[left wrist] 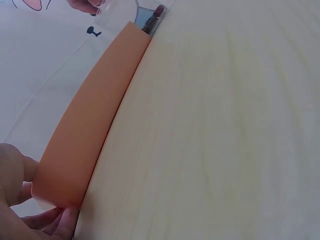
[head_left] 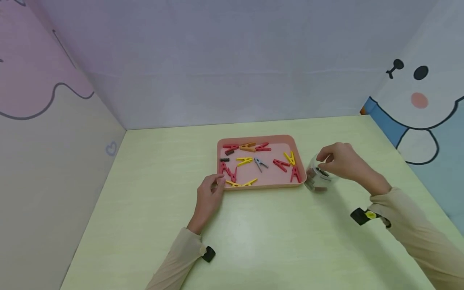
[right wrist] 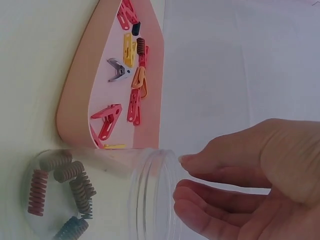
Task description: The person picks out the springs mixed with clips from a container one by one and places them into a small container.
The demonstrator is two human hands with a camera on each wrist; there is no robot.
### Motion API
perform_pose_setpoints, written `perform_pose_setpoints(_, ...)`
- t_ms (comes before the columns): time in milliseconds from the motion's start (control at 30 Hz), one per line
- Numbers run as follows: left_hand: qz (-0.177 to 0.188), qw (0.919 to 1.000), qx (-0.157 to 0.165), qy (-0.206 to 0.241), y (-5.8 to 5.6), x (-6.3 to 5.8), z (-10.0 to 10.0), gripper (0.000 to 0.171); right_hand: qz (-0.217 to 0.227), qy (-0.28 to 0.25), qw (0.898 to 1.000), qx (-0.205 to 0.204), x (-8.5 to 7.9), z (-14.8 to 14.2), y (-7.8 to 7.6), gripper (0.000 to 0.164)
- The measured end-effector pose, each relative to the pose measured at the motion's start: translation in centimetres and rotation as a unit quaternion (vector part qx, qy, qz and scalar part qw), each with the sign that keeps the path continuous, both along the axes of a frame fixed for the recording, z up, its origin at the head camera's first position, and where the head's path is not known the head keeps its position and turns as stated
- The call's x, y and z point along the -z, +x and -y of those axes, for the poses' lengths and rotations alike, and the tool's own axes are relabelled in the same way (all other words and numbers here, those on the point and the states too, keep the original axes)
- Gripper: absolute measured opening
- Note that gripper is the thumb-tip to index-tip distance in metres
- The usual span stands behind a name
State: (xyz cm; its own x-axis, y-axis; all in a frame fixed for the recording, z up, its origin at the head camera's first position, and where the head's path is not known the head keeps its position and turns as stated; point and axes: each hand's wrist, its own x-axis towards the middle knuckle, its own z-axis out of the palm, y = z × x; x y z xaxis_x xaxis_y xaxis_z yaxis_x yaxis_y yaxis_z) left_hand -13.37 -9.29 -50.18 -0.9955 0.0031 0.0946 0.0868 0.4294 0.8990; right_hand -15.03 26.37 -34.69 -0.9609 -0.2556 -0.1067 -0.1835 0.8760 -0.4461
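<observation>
A pink tray [head_left: 262, 181] holds several clothespins in red, yellow, orange and grey, such as the grey clothespin [head_left: 260, 163], along with two dark coil springs. At its near left corner my left hand [head_left: 211, 195] grips the tray, fingers round the corner wall [left wrist: 60, 190]. Just right of the tray stands a clear jar [right wrist: 145, 195], mouth up, with several coil springs at its bottom, among them a reddish spring [right wrist: 37, 193] and a blue-grey spring [right wrist: 71, 229]. My right hand [head_left: 340, 161] is over the jar's mouth, thumb and fingers slightly parted with nothing seen between them.
Pale yellow-green tabletop [head_left: 253, 237] extends around the tray and jar. A plain light wall [head_left: 232, 80] rises behind, with cartoon-printed panels [head_left: 427, 112] at both sides. A small dark wrist device [head_left: 359, 216] sits at each sleeve.
</observation>
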Motion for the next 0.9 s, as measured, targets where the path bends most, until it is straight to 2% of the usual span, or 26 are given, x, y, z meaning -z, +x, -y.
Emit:
perform_pose_setpoints(200,0.01,0.9999,-0.002,0.003,0.0,-0.1,0.1,0.029,-0.002,-0.011,1.0,0.023,0.0,0.9,-0.2,0.014)
perform_pose_setpoints(567,0.01,0.9999,-0.001,0.006,0.1,0.1,0.0,0.028,-0.014,-0.037,0.999,0.03,0.4,2.5,-0.3,0.015)
perform_pose_setpoints(900,0.003,0.9999,-0.009,-0.007,0.1,0.4,-0.2,0.027,-0.01,-0.057,0.998,0.034,0.9,4.3,-1.4,0.017)
